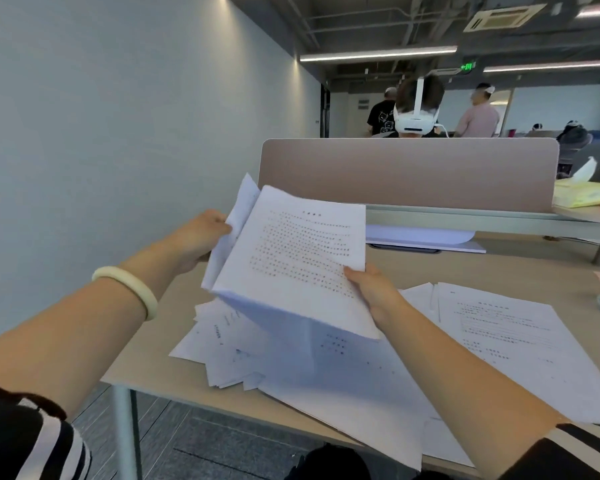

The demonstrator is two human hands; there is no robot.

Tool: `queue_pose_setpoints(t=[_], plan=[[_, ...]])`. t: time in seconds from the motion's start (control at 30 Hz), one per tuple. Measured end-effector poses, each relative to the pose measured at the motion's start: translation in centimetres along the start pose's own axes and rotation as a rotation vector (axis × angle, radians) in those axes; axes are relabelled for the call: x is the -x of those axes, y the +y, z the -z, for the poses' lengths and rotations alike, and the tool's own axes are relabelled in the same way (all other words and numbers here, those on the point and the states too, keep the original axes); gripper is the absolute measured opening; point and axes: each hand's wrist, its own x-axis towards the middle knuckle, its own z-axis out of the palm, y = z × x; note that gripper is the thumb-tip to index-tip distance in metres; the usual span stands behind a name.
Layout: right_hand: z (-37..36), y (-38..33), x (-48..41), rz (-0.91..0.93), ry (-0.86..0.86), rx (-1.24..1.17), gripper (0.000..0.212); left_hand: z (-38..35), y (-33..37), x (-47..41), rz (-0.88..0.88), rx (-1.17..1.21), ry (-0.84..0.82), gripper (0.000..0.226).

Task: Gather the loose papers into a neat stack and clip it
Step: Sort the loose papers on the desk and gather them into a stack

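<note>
I hold a bundle of printed white papers (291, 258) above the desk, tilted up toward me. My left hand (201, 237) grips its left edge, where a few sheets stick out unevenly. My right hand (373, 289) pinches the lower right corner of the top sheet. Under the bundle, several loose sheets (243, 348) lie fanned and overlapping on the beige desk (499, 268). Another printed sheet (510, 341) lies flat to the right. No clip is visible.
A brown divider panel (409, 174) closes the desk's far edge, with a white flat object (423, 237) at its foot. A tissue box (581, 194) stands far right. A person wearing a white headset (414, 121) sits behind the panel. The desk's left edge drops to the floor.
</note>
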Motion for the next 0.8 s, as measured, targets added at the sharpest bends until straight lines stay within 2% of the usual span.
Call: queue_pose_setpoints(t=[0.2, 0.3, 0.37, 0.43, 0.5, 0.57, 0.63, 0.8], plan=[[4.1, -2.8, 1.8, 0.060, 0.132, 0.031, 0.029, -4.5, 5.6, 0.9, -0.026, 0.345, -0.130, 0.028], [6.5, -2.0, 2.9, 0.108, 0.264, 0.258, 0.028, -8.3, 3.2, 0.8, 0.084, 0.398, -0.147, 0.029], [8.0, 0.0, 3.4, 0.081, 0.319, 0.423, 0.027, -10.9, 0.2, 0.6, 0.179, 0.259, -0.195, 0.022], [9.3, 2.8, 3.5, -0.015, 0.345, 0.547, 0.025, -13.1, -2.1, 0.8, 0.235, -0.074, -0.288, 0.021], [10.1, 5.1, 3.7, -0.101, 0.362, 0.782, 0.025, -14.9, -3.0, 1.4, 0.242, -0.359, -0.345, 0.021], [10.6, 6.2, 3.8, -0.180, 0.379, 1.058, 0.048, -15.9, -2.5, 2.0, 0.224, -0.474, -0.352, 0.031], [10.4, 6.5, 3.7, -0.193, 0.362, 1.030, 0.072, -16.5, -1.7, 2.1, 0.230, -0.468, -0.379, 0.050], [9.9, 6.5, 2.7, -0.170, 0.246, 0.786, 0.087, -16.9, -1.7, 0.4, 0.443, -0.145, -0.443, 0.076]])
